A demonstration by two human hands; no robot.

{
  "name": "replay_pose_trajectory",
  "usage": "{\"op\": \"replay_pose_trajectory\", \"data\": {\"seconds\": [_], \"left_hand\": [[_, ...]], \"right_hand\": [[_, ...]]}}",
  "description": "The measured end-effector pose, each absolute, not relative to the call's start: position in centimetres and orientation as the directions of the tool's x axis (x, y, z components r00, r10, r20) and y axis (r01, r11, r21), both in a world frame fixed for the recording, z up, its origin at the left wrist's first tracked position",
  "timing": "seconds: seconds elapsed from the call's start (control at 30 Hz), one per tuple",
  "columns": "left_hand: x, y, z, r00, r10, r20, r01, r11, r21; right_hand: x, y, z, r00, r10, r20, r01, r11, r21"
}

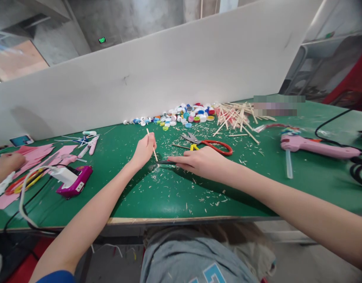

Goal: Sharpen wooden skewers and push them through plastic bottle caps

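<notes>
Okay, left hand [144, 151] pinches one wooden stick [151, 144], right hand [202, 163] clamps one dark blade [164, 162], one pair of red-handled scissors [216, 146] just beyond.

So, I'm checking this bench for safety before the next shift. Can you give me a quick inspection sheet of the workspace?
Surface: green table, covered with scattered wood shavings.
Job's things: wooden stick touching a thin dark tool.
Clutter: bottle caps, pile of wooden sticks, red-handled scissors, pink glue gun, pink paper.
Grips: left hand pinches the stick; right hand holds the dark tool.
Cables: black cable at right; white cable at left.
Surroundings: white board along the back; another person's hand at left edge.
</notes>
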State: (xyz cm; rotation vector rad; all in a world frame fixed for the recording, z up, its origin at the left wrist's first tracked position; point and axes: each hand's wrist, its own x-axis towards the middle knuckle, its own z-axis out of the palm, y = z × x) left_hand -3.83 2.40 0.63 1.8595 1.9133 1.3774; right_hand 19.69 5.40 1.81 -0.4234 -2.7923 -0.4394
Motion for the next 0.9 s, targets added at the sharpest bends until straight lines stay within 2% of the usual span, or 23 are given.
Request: {"op": "replay_pose_trajectory", "data": {"seconds": [0.3,0.9], "left_hand": [[-3.91,2.41,0.64,-0.224,0.853,0.471,0.728,-0.175,0.663],[-3.79,2.35,0.66,-0.23,0.849,0.475,0.724,-0.177,0.667]], "right_hand": [[19.69,5.37,2.35,-0.903,0.285,0.322,0.361,0.91,0.205],[19.52,5.12,2.71,-0.919,0.266,0.29,0.3,0.95,0.082]]}}
